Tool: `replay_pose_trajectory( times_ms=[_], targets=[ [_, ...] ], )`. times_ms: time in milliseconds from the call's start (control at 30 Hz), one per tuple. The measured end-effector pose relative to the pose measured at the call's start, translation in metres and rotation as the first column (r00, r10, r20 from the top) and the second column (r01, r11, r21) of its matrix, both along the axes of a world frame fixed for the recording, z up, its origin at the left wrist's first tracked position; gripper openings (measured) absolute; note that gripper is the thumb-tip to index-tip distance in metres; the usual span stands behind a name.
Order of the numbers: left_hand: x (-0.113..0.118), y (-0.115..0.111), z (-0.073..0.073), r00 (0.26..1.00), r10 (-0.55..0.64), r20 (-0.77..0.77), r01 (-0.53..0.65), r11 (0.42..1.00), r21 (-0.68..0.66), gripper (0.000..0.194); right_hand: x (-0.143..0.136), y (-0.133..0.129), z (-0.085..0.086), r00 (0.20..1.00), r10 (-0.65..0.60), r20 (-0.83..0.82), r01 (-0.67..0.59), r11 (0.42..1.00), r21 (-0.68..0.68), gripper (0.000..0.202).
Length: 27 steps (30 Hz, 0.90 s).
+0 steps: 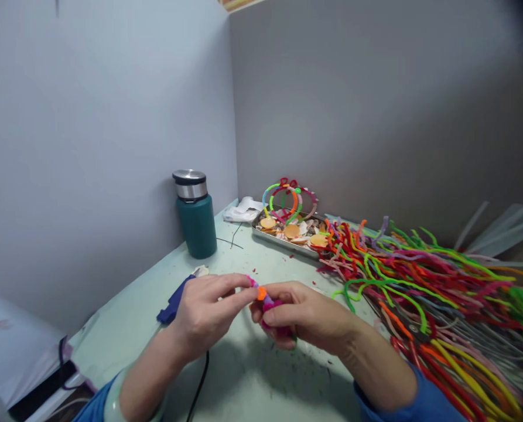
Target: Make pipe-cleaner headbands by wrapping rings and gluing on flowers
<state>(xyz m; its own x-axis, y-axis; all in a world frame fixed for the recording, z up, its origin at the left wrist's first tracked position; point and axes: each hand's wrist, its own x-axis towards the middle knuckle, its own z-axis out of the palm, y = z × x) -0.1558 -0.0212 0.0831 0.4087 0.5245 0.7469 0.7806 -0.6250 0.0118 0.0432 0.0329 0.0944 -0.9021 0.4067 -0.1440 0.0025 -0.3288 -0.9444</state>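
Observation:
Both my hands meet over the pale green table, working one small bundle of pipe cleaners in pink, orange and purple. My left hand pinches the pink and orange tip with thumb and forefinger. My right hand is curled around the magenta part of the same bundle, which is mostly hidden inside the fingers. Blue sleeves cover both forearms.
A large heap of coloured pipe cleaners spreads over the right side. A metal tray with round cut-outs and bent pipe-cleaner hoops stands at the back. A teal flask is at the left, a blue tool and black cord by my left wrist.

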Motion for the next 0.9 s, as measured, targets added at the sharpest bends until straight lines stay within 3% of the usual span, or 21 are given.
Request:
replay_pose_trajectory(
  times_ms=[200, 400, 667, 900],
  targets=[
    [-0.006, 0.003, 0.001, 0.991, -0.117, 0.071, 0.125, 0.985, -0.123, 0.025, 0.001, 0.000, 0.001, 1.000, 0.030, 0.010, -0.030, 0.999, -0.033, 0.013],
    [-0.002, 0.001, 0.011, 0.983, -0.184, -0.002, 0.176, 0.944, -0.280, 0.019, 0.003, -0.002, 0.000, 0.998, 0.049, 0.038, -0.049, 0.999, -0.010, 0.015],
    [0.004, 0.001, 0.013, 0.969, -0.182, 0.165, 0.232, 0.895, -0.380, 0.015, 0.006, -0.001, 0.014, 0.972, -0.070, 0.226, 0.009, 0.966, 0.258, 0.015],
    [0.006, 0.001, 0.016, 0.962, -0.219, 0.165, 0.267, 0.879, -0.395, 0.015, 0.010, -0.001, 0.014, 0.955, -0.131, 0.265, 0.039, 0.944, 0.328, 0.016]
  ],
)
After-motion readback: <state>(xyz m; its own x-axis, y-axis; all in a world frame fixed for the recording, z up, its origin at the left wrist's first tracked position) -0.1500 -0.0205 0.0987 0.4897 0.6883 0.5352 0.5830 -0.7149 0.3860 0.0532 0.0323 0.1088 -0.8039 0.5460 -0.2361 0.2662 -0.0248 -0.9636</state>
